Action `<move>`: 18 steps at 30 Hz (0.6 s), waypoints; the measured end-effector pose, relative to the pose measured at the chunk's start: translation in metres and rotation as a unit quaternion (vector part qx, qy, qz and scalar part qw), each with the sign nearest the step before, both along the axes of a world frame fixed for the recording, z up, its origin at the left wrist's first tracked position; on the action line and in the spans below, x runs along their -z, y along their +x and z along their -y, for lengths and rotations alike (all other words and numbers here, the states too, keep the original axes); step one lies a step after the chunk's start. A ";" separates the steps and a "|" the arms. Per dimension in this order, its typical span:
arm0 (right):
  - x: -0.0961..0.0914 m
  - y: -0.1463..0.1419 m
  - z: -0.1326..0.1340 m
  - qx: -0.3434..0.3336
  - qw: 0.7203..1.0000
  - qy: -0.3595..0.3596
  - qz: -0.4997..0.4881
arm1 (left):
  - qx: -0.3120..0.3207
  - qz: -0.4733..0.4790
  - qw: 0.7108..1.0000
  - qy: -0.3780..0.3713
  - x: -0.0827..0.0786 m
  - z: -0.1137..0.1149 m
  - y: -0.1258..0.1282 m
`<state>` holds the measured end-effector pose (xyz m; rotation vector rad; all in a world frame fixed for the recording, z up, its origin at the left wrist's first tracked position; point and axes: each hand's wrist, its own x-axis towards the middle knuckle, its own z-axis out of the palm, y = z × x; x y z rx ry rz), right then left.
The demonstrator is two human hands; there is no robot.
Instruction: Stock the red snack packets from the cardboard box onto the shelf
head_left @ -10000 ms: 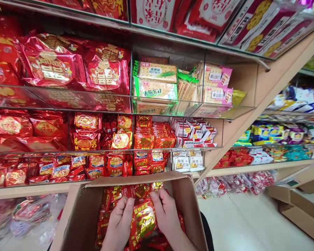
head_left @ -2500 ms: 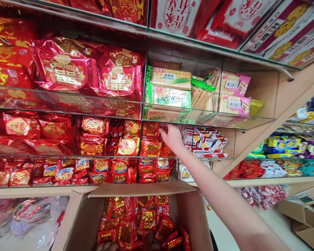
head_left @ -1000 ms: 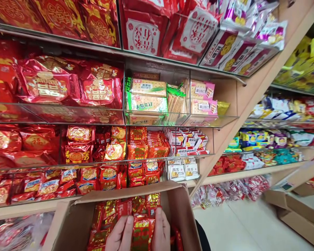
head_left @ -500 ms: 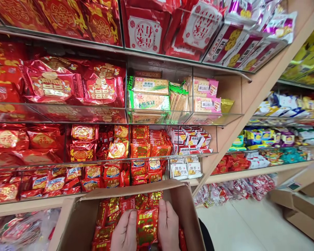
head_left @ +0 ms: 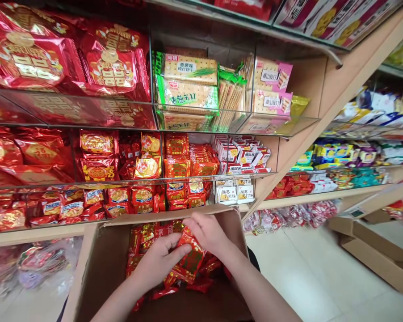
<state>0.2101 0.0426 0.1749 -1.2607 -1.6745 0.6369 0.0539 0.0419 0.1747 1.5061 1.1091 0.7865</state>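
Observation:
Between my two hands is a shiny red-and-gold snack packet (head_left: pixel 194 258), tilted above the open cardboard box (head_left: pixel 99 273). My left hand (head_left: pixel 161 258) pinches its left side, with the thumb lying across the front. At the packet's upper right, my right hand (head_left: pixel 205 233) is closed with fingers bent over the edge. Similar red packets (head_left: pixel 148 235) lie in the box below and behind my hands. Part of the box's contents is hidden by my forearms.
Shelves behind the box hold red packets (head_left: pixel 176 167), green-wrapped crackers (head_left: pixel 188 94) and white packets (head_left: pixel 237 193). Clear shelf fronts (head_left: pixel 195 117) edge the compartments. A slanting wooden panel (head_left: pixel 302 134) stands to the right. Another open carton (head_left: pixel 372 255) lies on the tiled floor.
The view has shifted, so the shelves and box appear higher and my forearms show. Both hands have moved up in the picture, and the held packet is now tilted, my right hand at its top.

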 end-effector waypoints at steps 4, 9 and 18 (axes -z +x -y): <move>0.015 -0.004 0.011 0.083 0.966 -0.101 -0.221 | -0.042 0.135 0.986 -0.084 0.009 0.008 0.007; 0.027 -0.009 0.036 -0.046 0.946 -0.200 -0.249 | -0.097 0.198 0.960 -0.175 0.010 0.005 -0.004; 0.031 -0.024 0.043 -0.028 0.899 -0.278 -0.337 | -0.145 0.083 0.986 -0.008 0.024 -0.004 -0.026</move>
